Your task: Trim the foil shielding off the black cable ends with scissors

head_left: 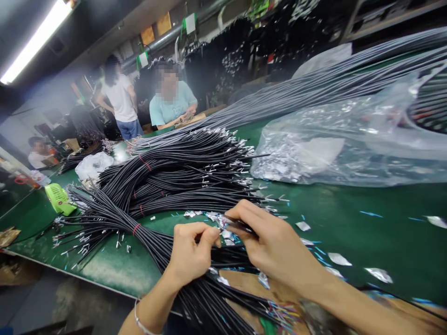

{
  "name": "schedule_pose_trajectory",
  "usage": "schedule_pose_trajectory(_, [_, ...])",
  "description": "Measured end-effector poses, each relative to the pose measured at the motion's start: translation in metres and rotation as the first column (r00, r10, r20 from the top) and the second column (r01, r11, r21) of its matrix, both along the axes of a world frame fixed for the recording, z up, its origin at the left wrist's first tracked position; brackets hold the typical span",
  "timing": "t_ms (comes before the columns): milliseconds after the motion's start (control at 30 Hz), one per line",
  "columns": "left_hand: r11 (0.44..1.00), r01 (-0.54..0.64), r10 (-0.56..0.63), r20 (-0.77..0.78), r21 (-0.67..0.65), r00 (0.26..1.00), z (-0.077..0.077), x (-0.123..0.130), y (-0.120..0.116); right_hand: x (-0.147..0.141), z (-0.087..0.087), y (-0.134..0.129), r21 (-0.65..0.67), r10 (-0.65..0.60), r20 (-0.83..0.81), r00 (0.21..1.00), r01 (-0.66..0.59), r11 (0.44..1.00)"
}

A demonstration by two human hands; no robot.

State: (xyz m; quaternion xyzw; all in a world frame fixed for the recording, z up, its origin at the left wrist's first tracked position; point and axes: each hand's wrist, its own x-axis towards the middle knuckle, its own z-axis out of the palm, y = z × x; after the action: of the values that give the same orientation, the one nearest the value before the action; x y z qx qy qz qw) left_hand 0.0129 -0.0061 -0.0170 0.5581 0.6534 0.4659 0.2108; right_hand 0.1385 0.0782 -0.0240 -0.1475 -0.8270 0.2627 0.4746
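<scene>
My left hand (193,249) is closed in a pinch over the bundled black cables; a tiny pale tip shows at its thumb, too small to name. Close beside it, my right hand (268,237) has its fingers closed round a thin dark object (242,225), mostly hidden by the fingers. Below both hands runs a bundle of black cables (153,244) bound with a red tie (136,228). Thin coloured wires (282,311) stick out of cable ends near the front. Scraps of silver foil (228,236) lie just behind the fingertips.
More black cable bundles (167,165) with stripped ends lie behind. A clear plastic bag (366,149) of silvery scraps is at right, under long grey cables (279,100). A green basket (59,199) stands at left on the green table (394,223). A co-worker (172,100) sits across.
</scene>
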Motion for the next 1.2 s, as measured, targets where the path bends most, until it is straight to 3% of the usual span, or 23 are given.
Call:
schedule_pose_trajectory(67, [1.000, -0.019, 0.019, -0.001, -0.003, 1.000, -0.001, -0.001, -0.001, 0.002, 0.000, 0.003, 0.048, -0.114, -0.053, 0.992, 0.117, 0.992])
schedule_pose_trajectory(167, [0.999, -0.038, 0.038, 0.005, 0.003, 0.999, -0.005, -0.005, -0.002, 0.005, -0.001, 0.010, -0.084, -0.329, -0.142, 0.934, 0.320, 0.944])
schedule_pose_trajectory(200, [0.999, -0.039, 0.039, 0.009, 0.008, 0.999, -0.006, -0.006, -0.002, 0.006, 0.000, 0.011, -0.137, -0.347, -0.144, 0.927, 0.328, 0.935])
schedule_pose_trajectory(333, [0.999, -0.022, 0.021, 0.007, 0.026, 1.000, -0.008, -0.011, 0.001, 0.006, 0.003, 0.009, -0.224, -0.193, -0.090, 0.977, 0.169, 0.960])
schedule_pose_trajectory(500, [0.999, -0.030, 0.030, 0.027, 0.026, 0.999, -0.007, -0.009, 0.000, 0.006, 0.008, -0.002, -0.285, -0.082, -0.075, 0.994, 0.057, 0.957])
schedule_pose_trajectory(933, [0.992, -0.069, 0.076, -0.074, 0.102, 0.994, -0.012, -0.006, -0.001, 0.009, 0.012, -0.003, -0.324, -0.050, 0.019, 0.999, 0.053, 0.945])
schedule_pose_trajectory(1033, [0.991, -0.061, 0.074, -0.110, 0.120, 0.991, -0.012, -0.005, 0.000, 0.008, 0.011, -0.005, -0.266, -0.072, 0.011, 0.997, 0.072, 0.961])
schedule_pose_trajectory(1200, [0.990, -0.096, 0.103, -0.067, 0.106, 0.992, -0.008, -0.002, 0.000, 0.009, 0.005, -0.008, 0.054, -0.115, -0.166, 0.979, 0.125, 0.991])
